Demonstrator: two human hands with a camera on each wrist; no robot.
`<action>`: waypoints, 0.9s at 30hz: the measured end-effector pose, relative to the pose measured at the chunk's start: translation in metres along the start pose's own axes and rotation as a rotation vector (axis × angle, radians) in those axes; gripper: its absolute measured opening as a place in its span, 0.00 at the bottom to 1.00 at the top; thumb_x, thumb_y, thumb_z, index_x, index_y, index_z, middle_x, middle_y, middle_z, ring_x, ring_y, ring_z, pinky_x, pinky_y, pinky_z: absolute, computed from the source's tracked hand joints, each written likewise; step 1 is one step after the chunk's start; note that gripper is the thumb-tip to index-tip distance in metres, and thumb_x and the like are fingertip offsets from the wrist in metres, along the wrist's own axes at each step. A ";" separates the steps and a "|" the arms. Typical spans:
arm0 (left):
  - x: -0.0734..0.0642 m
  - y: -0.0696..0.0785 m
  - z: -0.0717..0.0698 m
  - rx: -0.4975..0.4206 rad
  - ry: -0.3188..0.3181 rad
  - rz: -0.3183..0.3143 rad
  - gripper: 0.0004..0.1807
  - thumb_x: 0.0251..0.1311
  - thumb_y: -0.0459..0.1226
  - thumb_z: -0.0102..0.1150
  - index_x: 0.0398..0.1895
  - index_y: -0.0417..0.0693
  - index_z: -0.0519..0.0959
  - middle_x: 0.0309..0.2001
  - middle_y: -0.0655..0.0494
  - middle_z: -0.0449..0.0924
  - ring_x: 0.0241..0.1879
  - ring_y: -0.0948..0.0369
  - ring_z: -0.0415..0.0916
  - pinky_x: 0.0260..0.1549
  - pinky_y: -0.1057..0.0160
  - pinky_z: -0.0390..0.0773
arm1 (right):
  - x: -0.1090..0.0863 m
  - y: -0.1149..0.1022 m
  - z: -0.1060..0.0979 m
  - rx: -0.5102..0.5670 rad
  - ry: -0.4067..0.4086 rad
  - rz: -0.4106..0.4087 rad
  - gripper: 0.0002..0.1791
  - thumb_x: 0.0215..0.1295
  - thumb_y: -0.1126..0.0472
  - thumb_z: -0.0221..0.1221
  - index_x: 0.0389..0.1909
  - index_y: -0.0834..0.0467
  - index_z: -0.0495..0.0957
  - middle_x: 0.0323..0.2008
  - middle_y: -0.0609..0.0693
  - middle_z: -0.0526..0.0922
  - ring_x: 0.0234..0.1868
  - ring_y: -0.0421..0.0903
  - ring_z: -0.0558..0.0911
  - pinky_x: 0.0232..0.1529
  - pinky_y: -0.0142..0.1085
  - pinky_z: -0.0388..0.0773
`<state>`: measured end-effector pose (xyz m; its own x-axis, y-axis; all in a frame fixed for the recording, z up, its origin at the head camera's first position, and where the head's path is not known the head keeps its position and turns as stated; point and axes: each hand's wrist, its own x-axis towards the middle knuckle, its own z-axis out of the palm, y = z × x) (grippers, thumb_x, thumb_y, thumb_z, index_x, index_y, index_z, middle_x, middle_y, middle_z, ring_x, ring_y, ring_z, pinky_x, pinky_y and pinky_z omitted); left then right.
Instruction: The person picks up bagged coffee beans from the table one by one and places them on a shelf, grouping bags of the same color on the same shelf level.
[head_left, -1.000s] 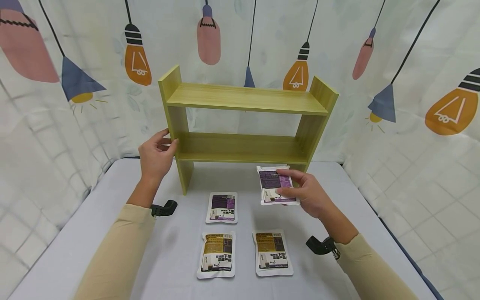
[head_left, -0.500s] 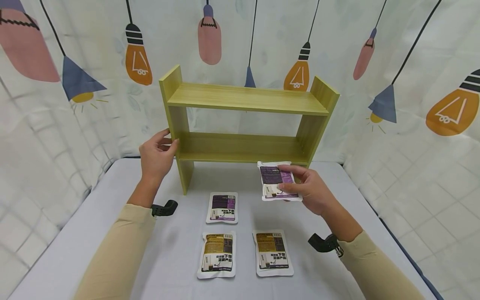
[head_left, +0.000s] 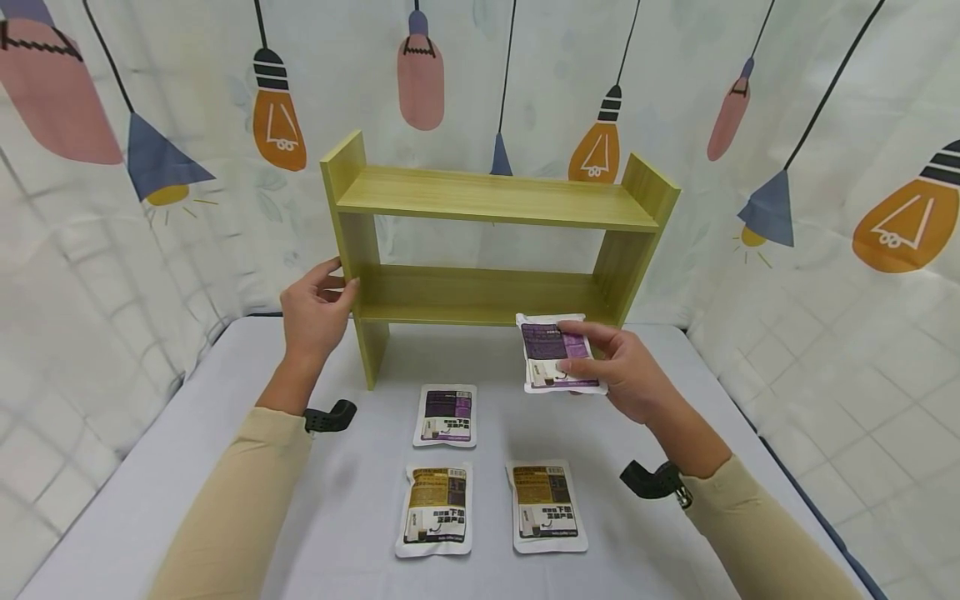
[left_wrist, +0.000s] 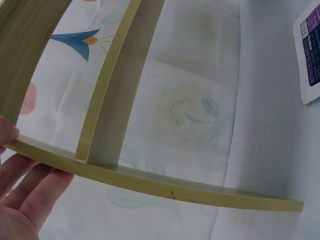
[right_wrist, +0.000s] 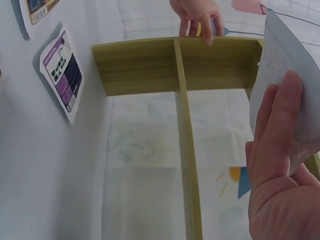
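A two-tier, yellow-green wooden shelf (head_left: 487, 296) stands at the back of the table. My left hand (head_left: 315, 317) grips the edge of its left side panel; in the left wrist view the thumb is on one face and the fingers (left_wrist: 47, 192) on the other. With thumb and fingers my right hand (head_left: 633, 375) pinches a white pouch with a purple label (head_left: 551, 343) by its right side. It hangs above the table, just in front of the lower board's right part. The right wrist view shows the pouch's plain back (right_wrist: 280, 60) under the fingers.
Another purple-labelled pouch (head_left: 446, 416) lies flat on the white-covered table (head_left: 337, 517). Two brown-labelled pouches, one on the left (head_left: 435, 510) and one on the right (head_left: 547, 507), lie nearer the front. A curtain printed with lamps (head_left: 480, 83) hangs close behind the shelf.
My right hand has risen slightly with the purple-labelled pouch, moving a little to the right and toward the lower board. The left hand keeps its grip on the side panel.
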<state>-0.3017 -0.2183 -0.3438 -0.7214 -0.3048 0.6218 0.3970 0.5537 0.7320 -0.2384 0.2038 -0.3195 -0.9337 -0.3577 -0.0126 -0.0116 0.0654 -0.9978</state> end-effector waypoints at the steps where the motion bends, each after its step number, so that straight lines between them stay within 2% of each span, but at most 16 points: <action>1: 0.000 0.000 0.000 0.001 0.000 -0.001 0.21 0.66 0.37 0.64 0.62 0.49 0.83 0.42 0.39 0.90 0.26 0.83 0.75 0.28 0.83 0.75 | 0.000 -0.001 0.000 0.002 -0.001 -0.001 0.32 0.66 0.68 0.65 0.72 0.54 0.72 0.65 0.55 0.67 0.54 0.50 0.82 0.49 0.38 0.86; 8: 0.000 0.000 0.000 0.014 0.002 -0.004 0.21 0.66 0.38 0.64 0.63 0.50 0.82 0.43 0.41 0.90 0.30 0.64 0.85 0.29 0.83 0.75 | 0.000 -0.009 0.001 -0.002 -0.001 -0.012 0.31 0.67 0.69 0.64 0.71 0.54 0.73 0.67 0.54 0.66 0.57 0.50 0.78 0.50 0.35 0.85; 16: -0.001 -0.001 0.000 0.023 0.005 0.000 0.21 0.67 0.38 0.64 0.63 0.49 0.82 0.43 0.41 0.90 0.35 0.47 0.88 0.30 0.84 0.74 | 0.003 -0.016 0.002 -0.001 -0.003 -0.008 0.31 0.68 0.68 0.64 0.72 0.53 0.73 0.67 0.54 0.66 0.57 0.50 0.78 0.51 0.34 0.85; 20: 0.000 -0.001 0.000 0.017 0.002 -0.001 0.21 0.67 0.38 0.63 0.63 0.48 0.82 0.44 0.40 0.90 0.36 0.44 0.88 0.30 0.85 0.73 | 0.004 -0.020 0.002 0.006 -0.005 -0.008 0.32 0.68 0.69 0.63 0.73 0.53 0.72 0.67 0.54 0.66 0.57 0.50 0.78 0.50 0.33 0.85; 27: 0.000 -0.001 0.001 0.012 0.000 -0.003 0.21 0.67 0.38 0.63 0.63 0.48 0.82 0.45 0.40 0.89 0.37 0.44 0.88 0.30 0.85 0.73 | 0.005 -0.026 0.001 0.026 -0.010 -0.022 0.30 0.68 0.69 0.63 0.71 0.52 0.74 0.65 0.54 0.67 0.55 0.50 0.80 0.49 0.34 0.85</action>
<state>-0.3022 -0.2184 -0.3452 -0.7224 -0.3064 0.6199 0.3884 0.5618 0.7304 -0.2421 0.1992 -0.2933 -0.9296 -0.3685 0.0088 -0.0225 0.0328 -0.9992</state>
